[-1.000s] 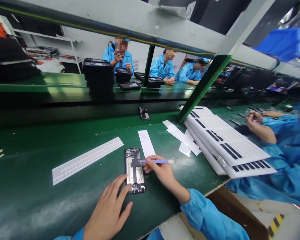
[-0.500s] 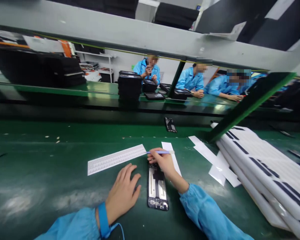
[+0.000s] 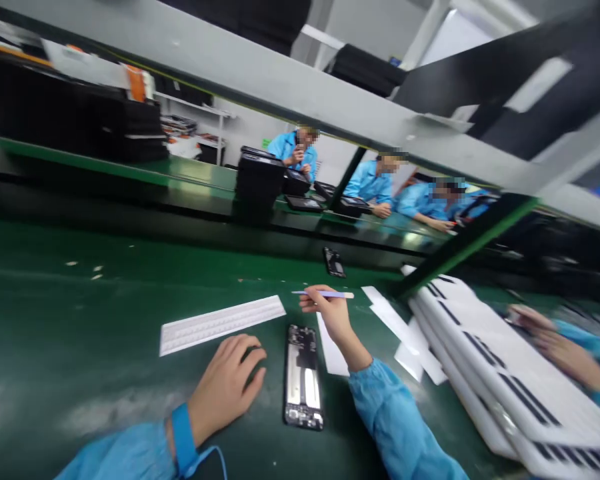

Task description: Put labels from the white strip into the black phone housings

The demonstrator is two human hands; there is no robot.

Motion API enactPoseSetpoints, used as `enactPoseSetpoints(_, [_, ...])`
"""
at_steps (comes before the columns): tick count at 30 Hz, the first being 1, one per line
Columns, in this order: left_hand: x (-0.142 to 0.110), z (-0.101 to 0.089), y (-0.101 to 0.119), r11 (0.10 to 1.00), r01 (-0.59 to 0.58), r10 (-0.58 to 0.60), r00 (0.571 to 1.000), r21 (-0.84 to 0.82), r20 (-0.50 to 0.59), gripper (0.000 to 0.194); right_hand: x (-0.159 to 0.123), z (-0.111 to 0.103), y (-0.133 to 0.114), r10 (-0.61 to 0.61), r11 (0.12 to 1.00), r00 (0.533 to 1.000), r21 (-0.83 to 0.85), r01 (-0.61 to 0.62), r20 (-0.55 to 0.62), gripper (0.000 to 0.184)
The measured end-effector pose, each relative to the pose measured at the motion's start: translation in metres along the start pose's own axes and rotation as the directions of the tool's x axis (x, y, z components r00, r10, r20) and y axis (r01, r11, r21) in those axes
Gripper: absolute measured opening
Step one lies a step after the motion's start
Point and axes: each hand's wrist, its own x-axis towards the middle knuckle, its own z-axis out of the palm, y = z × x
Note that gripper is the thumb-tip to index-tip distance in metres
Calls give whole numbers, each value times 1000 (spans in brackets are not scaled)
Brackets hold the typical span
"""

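Observation:
My right hand (image 3: 330, 313) pinches slim purple tweezers (image 3: 336, 294), held level with the pointed end to the left and a pale end to the right. It is above the far end of an opened phone frame (image 3: 303, 377), which lies on the green bench with its metal and circuitry showing. My left hand (image 3: 230, 377) rests on the bench left of the phone, fingers apart and nothing in them. A blue band circles that wrist. Beyond the left hand lies a white label sheet (image 3: 223, 325) with printed rows. Another white strip (image 3: 333, 350) is partly under my right forearm.
White strips (image 3: 405, 333) lie right of my forearm, beside stacked white trays (image 3: 500, 360) with dark slots. A second phone part (image 3: 335, 262) sits farther back. Near a green post (image 3: 470, 243), a co-worker's hands (image 3: 555, 340) show at right. Several people in blue sit behind black stacks (image 3: 260, 183).
My right hand has lifted off the phone's upper end with the tweezers, uncovering it. The left hand remains on the bench. The view has tilted, and a co-worker's hands have appeared at right.

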Motion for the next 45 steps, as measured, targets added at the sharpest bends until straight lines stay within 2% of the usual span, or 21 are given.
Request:
enactPoseSetpoints(2, [4, 5, 1, 998, -65, 64, 998, -12, -16, 19, -6, -52, 6, 35, 999, 993, -31, -38, -112, 35])
enactPoseSetpoints(4, [14, 12, 5, 990, -139, 137, 990, -38, -32, 19, -19, -91, 17, 58, 997, 982, -48, -68, -181, 34])
enactPoseSetpoints(5, [23, 17, 8, 980, -189, 187, 982, -65, -36, 18, -25, -103, 23, 67, 995, 979, -53, -79, -193, 34])
enactPoseSetpoints(7, [47, 28, 15, 947, -294, 292, 956, -129, -34, 18, -34, -113, 34, 78, 994, 980, -63, -92, -185, 36])
enactPoseSetpoints(9, [78, 44, 20, 933, -328, 331, 944, -149, -2, 18, -36, -111, 41, 76, 994, 983, -70, -89, -168, 38])
enactPoseSetpoints(12, [124, 72, 19, 968, -245, 249, 966, -56, 71, 20, -26, -104, 46, 47, 995, 983, -79, -62, -180, 42])
enactPoseSetpoints(14, [144, 91, 13, 976, -216, 215, 972, -5, 92, 27, -19, -106, 48, 11, 995, 974, -94, -34, -227, 42])
enactPoseSetpoints(17, [153, 111, 4, 974, -226, 223, 967, 8, 123, 38, -13, -115, 52, -27, 993, 955, -118, -9, -296, 36])
enactPoseSetpoints(19, [149, 118, -1, 972, -233, 226, 957, 18, 180, 38, -13, -119, 54, -12, 992, 957, -124, -25, -289, 33])
enactPoseSetpoints(22, [145, 120, -5, 972, -227, 207, 946, 54, 250, 35, -14, -118, 56, 26, 991, 970, -123, -57, -243, 28])
enactPoseSetpoints(30, [150, 115, -1, 977, -200, 167, 937, 78, 305, 37, -13, -116, 55, 27, 989, 981, -137, -54, -192, 18])
enactPoseSetpoints(37, [150, 117, -3, 980, -185, 152, 937, 78, 313, 37, -11, -121, 61, 22, 989, 992, -145, -40, -122, 20])
enactPoseSetpoints(45, [151, 116, -4, 979, -188, 154, 936, 81, 317, 36, -9, -122, 62, 45, 989, 992, -133, -61, -121, 18])
